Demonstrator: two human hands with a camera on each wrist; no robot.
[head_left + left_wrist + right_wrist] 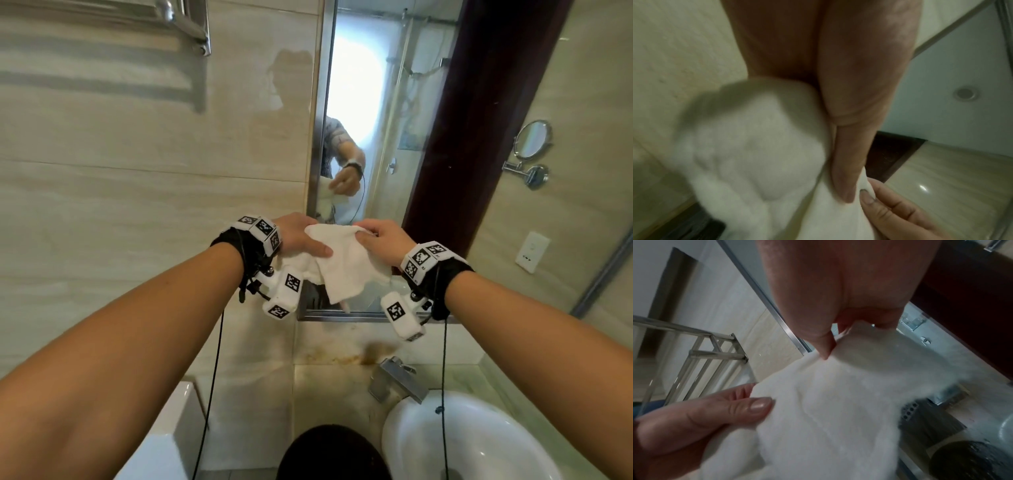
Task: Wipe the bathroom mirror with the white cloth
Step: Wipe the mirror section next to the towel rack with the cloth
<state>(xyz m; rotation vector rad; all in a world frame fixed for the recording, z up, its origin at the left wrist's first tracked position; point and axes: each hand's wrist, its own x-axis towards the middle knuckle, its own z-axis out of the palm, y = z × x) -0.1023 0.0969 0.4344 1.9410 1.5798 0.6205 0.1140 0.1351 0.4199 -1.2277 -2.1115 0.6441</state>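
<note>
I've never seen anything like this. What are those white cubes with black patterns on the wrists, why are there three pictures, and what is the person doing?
No machine here: a person works with bare hands. The patterned cubes are strapped to both wrists; they look like tracking markers and housings for small cameras. The big picture comes from a camera on the person's head, looking down the arms. The other two come from the wrists, looking along each hand, so skin and cloth fill them.

Both hands hold one white cloth up in front of the bathroom mirror. The left hand grips it with the thumb laid across; the right hand pinches its edge. Whether the cloth touches the glass yet, I cannot tell.

Below are a white basin with a metal faucet. A towel rack and a small round mirror hang on the walls.
</note>
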